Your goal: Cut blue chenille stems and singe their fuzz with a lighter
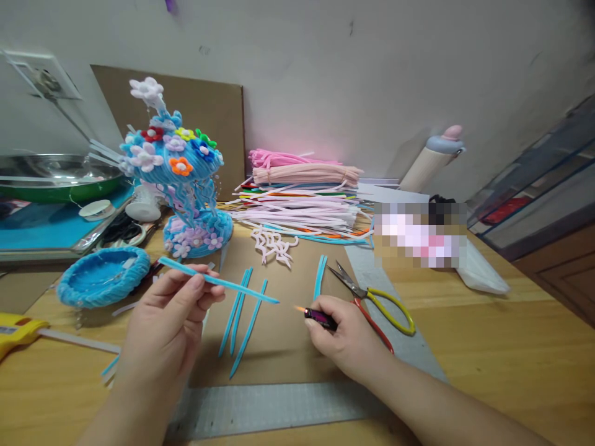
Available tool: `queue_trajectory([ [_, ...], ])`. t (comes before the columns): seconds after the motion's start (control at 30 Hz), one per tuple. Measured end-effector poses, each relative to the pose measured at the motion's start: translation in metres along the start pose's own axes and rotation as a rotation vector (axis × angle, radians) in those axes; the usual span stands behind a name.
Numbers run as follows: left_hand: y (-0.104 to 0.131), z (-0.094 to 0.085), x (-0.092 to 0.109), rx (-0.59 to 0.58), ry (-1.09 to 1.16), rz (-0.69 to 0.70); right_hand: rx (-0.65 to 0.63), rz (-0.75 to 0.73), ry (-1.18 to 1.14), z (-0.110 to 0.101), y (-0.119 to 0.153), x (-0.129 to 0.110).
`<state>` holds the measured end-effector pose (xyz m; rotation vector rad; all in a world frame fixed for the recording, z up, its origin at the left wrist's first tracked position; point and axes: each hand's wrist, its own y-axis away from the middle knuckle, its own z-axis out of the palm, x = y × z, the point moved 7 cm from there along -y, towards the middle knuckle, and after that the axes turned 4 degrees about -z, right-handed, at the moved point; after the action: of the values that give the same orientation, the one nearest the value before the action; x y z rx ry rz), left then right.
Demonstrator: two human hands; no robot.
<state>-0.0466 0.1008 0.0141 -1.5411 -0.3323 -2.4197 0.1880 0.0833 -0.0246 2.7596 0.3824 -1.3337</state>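
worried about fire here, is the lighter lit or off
Lit: a small orange flame shows at the end of the lighter in the right hand.

A wooden table (502,353) carries a grey mat (264,406) near its front edge. Left of the mat lie a fuzzy blue dish (100,298) and a yellow glue gun (18,332); a pale plastic bag (483,272) lies to the right.

No legible text here. Lighter (321,318) in my right hand (346,337): can't make out any print. Grey mat (260,407) under the cardboard (288,362): faint grid marks, too small to read. Yellow tool (18,333) at far left: dark mark, can't resolve it. Pixelated patch (418,238) on the right: unreadable.
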Motion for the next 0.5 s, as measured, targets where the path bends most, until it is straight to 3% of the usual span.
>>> queue_trajectory([
  [0.5, 0.002, 0.0066, -0.002, -0.007, 0.049, -0.107, -0.021, 0.013, -0.091, -0.0027, 0.003, -0.0014],
])
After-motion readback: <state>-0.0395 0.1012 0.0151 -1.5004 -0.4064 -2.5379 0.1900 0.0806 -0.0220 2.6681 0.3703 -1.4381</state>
